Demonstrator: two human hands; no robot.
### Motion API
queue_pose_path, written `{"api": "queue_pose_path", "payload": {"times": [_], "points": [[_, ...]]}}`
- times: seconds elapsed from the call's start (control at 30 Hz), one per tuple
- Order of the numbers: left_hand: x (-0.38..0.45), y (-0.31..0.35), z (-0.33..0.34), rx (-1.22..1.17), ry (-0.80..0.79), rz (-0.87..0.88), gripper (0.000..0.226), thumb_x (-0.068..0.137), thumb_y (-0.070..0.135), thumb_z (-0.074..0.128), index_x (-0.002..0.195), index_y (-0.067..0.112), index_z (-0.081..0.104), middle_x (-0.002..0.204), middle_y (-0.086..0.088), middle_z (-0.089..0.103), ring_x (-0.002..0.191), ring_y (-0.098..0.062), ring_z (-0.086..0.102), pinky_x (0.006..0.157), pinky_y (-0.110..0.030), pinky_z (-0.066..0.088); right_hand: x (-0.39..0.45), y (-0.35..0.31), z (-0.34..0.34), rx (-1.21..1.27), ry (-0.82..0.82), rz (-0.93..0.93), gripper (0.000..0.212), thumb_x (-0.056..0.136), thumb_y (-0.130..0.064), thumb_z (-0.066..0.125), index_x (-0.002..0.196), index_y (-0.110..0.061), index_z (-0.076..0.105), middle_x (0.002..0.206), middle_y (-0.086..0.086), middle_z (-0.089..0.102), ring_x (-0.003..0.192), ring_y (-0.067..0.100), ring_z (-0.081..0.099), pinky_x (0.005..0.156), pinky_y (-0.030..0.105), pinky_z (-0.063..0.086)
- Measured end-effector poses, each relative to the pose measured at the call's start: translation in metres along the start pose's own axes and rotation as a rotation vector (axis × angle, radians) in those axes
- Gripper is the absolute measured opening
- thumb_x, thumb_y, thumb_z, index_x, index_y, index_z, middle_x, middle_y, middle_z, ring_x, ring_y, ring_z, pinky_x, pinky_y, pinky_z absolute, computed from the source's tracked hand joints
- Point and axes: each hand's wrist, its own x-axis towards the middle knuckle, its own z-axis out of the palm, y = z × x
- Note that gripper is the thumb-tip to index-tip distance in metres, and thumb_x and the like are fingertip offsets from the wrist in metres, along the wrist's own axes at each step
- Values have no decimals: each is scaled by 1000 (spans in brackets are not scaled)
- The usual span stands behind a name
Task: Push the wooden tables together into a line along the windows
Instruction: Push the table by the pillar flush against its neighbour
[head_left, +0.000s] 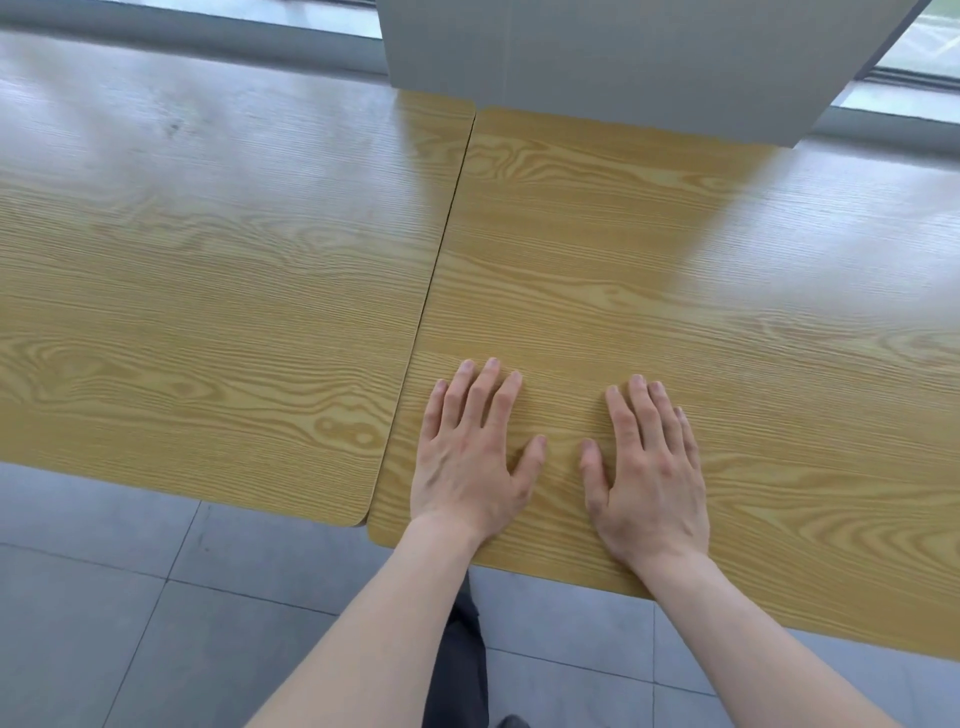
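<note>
Two wooden tables stand side by side under the windows. The left table (208, 291) and the right table (649, 260) meet along a thin dark seam running from the far edge to the near edge. The right table's near edge sits slightly closer to me than the left one's. My left hand (467, 457) lies flat, fingers straight, on the right table near its front left corner. My right hand (649, 473) lies flat beside it on the same tabletop, fingers straight.
A white pillar (623, 62) rises right behind the seam at the tables' far edge. Windows (935, 47) run along the back wall. Grey floor tiles (130, 597) lie in front of the tables, where I stand in dark trousers.
</note>
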Motion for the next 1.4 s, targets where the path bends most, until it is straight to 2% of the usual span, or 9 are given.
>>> {"api": "queue_pose_path", "payload": {"times": [0.23,0.73,0.8,0.87,0.93,1.03,1.2,1.4], "points": [[14,0,-1,-10,5,17,69,97,63,33,158,30,23,168,6,15,157,-17,-2,127,-42,-2,12,1,0,7,2,20,64,100,-48,35,154,-13,38,166,10,27,156,25,14,127,43,11],[15,2,-3,-11,-11,11,69,98,63,32,158,31,22,168,7,14,157,-15,-4,127,-41,-3,13,0,-2,6,-14,15,63,100,-46,36,154,-12,38,165,10,29,156,25,15,127,45,13],[14,3,-5,-12,-19,16,68,97,62,34,157,30,25,166,7,19,156,-16,1,127,-41,0,12,1,-4,5,-24,14,63,100,-46,37,153,-12,40,164,11,31,156,26,17,126,46,15],[20,2,-12,6,-20,29,68,96,62,36,155,29,31,162,6,28,154,-19,14,126,-42,9,15,2,-8,10,-25,4,60,100,-45,40,149,-11,45,161,11,37,154,27,24,124,47,22],[41,-1,-22,17,-6,37,66,95,62,37,152,28,33,156,5,36,147,-20,27,123,-41,19,29,4,-13,28,-10,1,54,100,-42,41,143,-12,52,155,11,45,149,28,33,120,47,30],[94,-5,-39,6,43,59,65,95,61,37,150,26,35,154,3,39,145,-22,31,121,-44,25,75,4,-24,37,10,0,50,101,-38,40,141,-12,53,152,11,49,146,28,38,117,47,35],[192,-6,-58,-4,67,126,64,97,60,39,151,26,33,157,3,37,149,-22,26,123,-44,21,170,2,-35,31,26,34,47,102,-35,44,143,-13,51,150,10,51,144,29,41,115,46,37],[302,-14,-63,13,65,192,61,97,58,41,149,25,37,155,2,40,147,-22,29,124,-42,20,279,3,-31,-5,29,82,47,99,-35,48,140,-12,52,143,11,55,136,31,47,110,44,38]]}}
